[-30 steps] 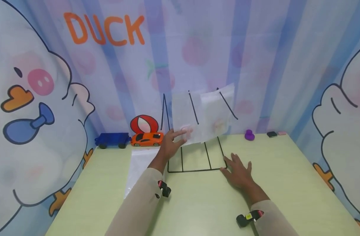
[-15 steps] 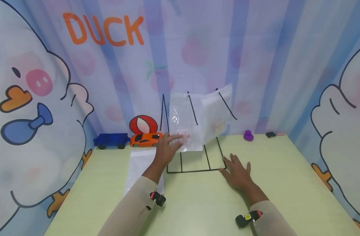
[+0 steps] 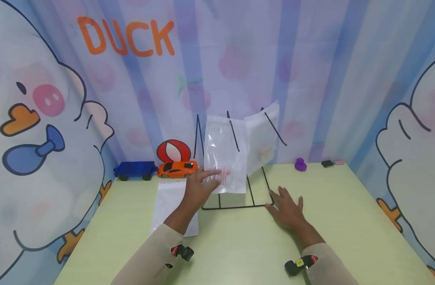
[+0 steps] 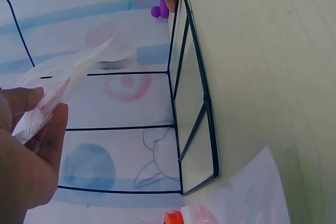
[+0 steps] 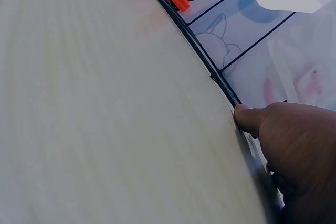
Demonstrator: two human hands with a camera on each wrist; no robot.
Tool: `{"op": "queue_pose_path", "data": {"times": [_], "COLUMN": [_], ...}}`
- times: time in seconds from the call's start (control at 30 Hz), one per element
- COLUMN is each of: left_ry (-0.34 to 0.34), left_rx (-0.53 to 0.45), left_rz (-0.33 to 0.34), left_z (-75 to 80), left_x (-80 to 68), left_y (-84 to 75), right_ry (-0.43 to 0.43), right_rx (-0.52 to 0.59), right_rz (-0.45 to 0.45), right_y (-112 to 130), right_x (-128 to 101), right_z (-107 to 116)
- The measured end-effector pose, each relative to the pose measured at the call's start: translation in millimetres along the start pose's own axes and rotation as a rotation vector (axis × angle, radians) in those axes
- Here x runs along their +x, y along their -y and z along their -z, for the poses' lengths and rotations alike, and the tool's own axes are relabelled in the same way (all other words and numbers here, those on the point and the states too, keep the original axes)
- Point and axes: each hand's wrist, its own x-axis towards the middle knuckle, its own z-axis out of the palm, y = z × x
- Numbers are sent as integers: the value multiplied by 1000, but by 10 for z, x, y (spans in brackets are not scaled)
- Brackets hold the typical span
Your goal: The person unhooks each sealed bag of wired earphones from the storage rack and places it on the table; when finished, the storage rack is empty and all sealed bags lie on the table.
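Note:
My left hand (image 3: 204, 180) pinches the lower left corner of a clear plastic bag (image 3: 225, 156) with pink print, held upright over the left slots of a black wire rack (image 3: 235, 205). In the left wrist view the left hand's fingers (image 4: 37, 129) grip the bag (image 4: 73, 74) beside the rack (image 4: 195, 108). A second clear bag (image 3: 261, 136) leans in the rack's right slot. My right hand (image 3: 286, 208) lies flat on the table, fingers straight, a fingertip (image 5: 245, 116) touching the rack's front right corner.
A flat white bag (image 3: 171, 206) lies on the green table (image 3: 238, 245) under my left forearm. An orange toy car (image 3: 177, 168), a blue toy truck (image 3: 135, 169) and a purple piece (image 3: 301, 164) stand along the curtain at the table's back edge.
My left hand has drawn back and down a little, and the bag it holds has swung from tilted to upright over the rack. The right hand has stayed put.

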Motion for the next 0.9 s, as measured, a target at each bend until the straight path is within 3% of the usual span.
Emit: {"op": "queue_pose_path", "data": {"times": [0.23,0.43,0.7,0.9], "left_ry": [4,-1,-6,-13], "left_rx": [-71,-77,-81,-67], "left_rz": [11,6,64,46], "left_z": [49,61,47,48], "left_x": [-161,-265,-424,-508], "left_y": [-15,-34,-93,-129], "right_ry": [5,2,6,-3], "right_rx": [4,0,-13,-3], "right_rz": [-5,-6,-8,-5], "right_y": [8,25,34,36], "right_x": [-11,-16,-18,-20], "right_z": [6,24,34,33]}}
